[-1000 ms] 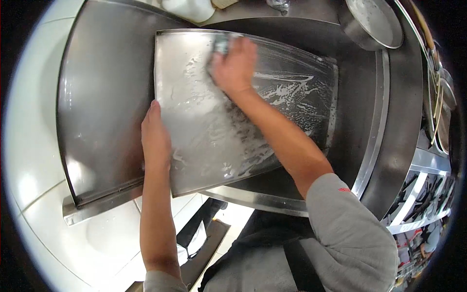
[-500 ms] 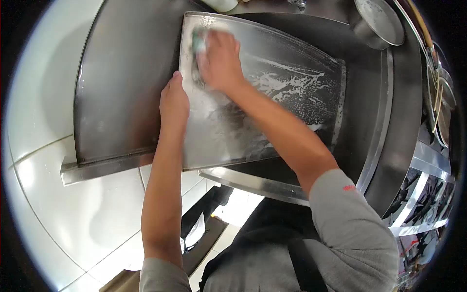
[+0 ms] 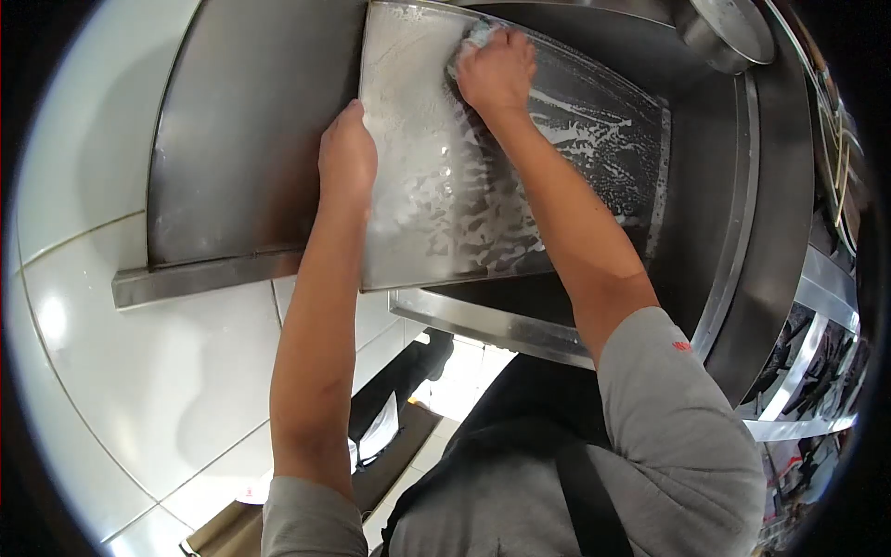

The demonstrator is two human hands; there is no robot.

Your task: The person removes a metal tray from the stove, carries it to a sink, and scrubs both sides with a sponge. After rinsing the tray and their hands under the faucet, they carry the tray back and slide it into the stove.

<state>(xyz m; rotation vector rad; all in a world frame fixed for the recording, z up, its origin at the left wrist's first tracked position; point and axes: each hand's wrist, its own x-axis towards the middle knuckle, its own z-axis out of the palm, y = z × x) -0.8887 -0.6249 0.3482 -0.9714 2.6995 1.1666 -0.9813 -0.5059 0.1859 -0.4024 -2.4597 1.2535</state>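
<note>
Soapy rect. silver metal tray (image 3: pixel 408 139) over dark metal sink (image 3: pixel 701 186), spreading right of L hand (image 3: pixel 349 153), beneath R hand (image 3: pixel 498 74). Clamping left edge w/ L; gripping foamy greenish scrubber (image 3: pixel 481 35) w/ R, nearer far edge.

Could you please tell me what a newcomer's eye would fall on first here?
Most likely the big, shiny metal tray in the middle, partly over the sink, with white suds streaked across its right half. Next come the hands: the left hand holds the tray's left edge, and the right hand presses a pad near its top edge. A metal pot stands out at the upper right.
</note>
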